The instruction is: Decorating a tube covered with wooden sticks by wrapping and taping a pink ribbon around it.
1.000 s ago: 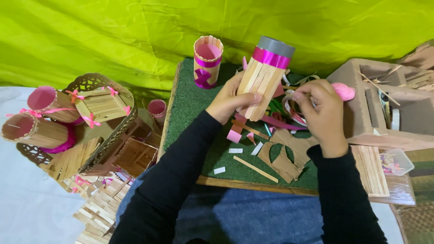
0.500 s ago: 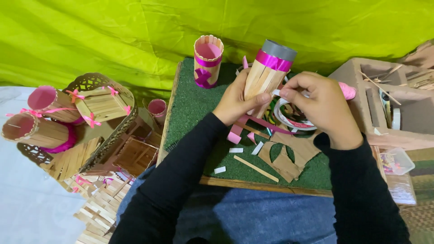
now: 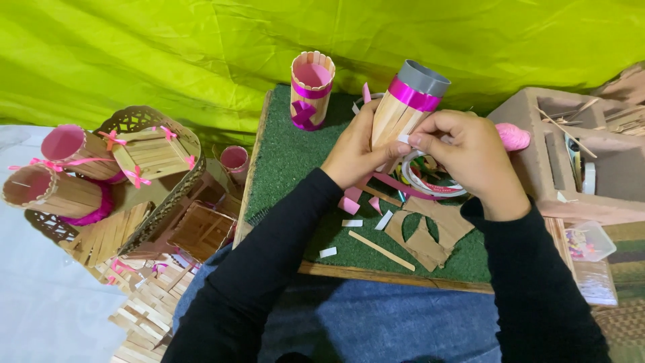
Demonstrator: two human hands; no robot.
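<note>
Left hand (image 3: 356, 151) grips the stick cup (image 3: 403, 111) over the green mat (image 3: 289, 154); right hand (image 3: 470, 158) pinches a small white strip against it. Ribbon's on, bottom looks unfinished.

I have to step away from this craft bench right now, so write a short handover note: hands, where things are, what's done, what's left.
Left hand: grips the stick-clad tube from below, tilted over the green mat.
Right hand: fingertips pinch at a small white piece against the tube's side.
Around: tape roll beneath the hands, cardboard offcuts, a loose stick, white scraps.
Done: tube carries sticks and a pink band near its grey top; a finished pink-ribboned holder stands behind.
Left: the visible side looks covered; far side cannot be seen.
</note>
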